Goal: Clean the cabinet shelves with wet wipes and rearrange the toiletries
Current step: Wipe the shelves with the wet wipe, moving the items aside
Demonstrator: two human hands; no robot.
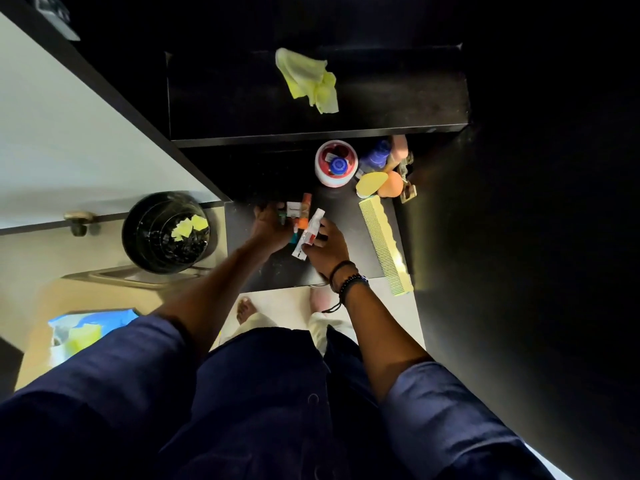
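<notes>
On the lower black shelf point(346, 265) my left hand point(268, 230) grips a bunch of small tubes and boxes point(298, 211), orange and white. My right hand point(327, 249) holds a white and red tube point(310, 233) beside them. A crumpled yellow wet wipe point(310, 81) lies on the upper black shelf point(381, 109). At the back of the lower shelf stand a white cup point(336, 163) with small items in it, a blue bottle point(375, 157), an orange ball-shaped item point(393, 185) and a yellow oval lid point(371, 183). A long yellow comb point(384, 240) lies at the shelf's right side.
A black waste bin point(166, 232) with used yellow wipes in it stands on the floor to the left. A white cabinet door point(69, 140) with a knob point(79, 221) hangs open at left. A blue wipes packet point(86, 329) lies lower left. A dark cabinet wall point(519, 202) rises on the right.
</notes>
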